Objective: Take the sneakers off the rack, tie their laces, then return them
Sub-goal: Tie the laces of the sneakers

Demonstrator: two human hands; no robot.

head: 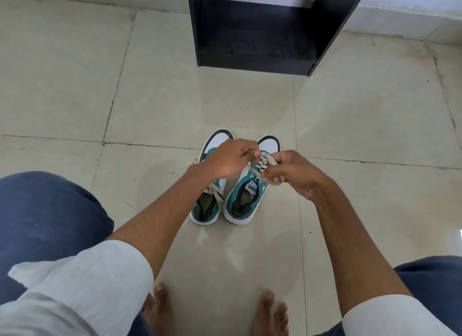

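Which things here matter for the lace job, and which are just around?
Part of the job:
right sneaker, its laces held by both hands
left sneaker, laces loose
left hand
right hand
black rack, shelf empty

Just around:
tiled floor
white wall

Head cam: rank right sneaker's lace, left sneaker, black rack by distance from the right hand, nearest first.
1. Right sneaker's lace: pinched in the right hand, so touching; the left hand pulls its other end.
2. Left sneaker: on the floor on the left, beside the right sneaker.
3. Black rack: farthest, standing across the tiles at the top of the view.
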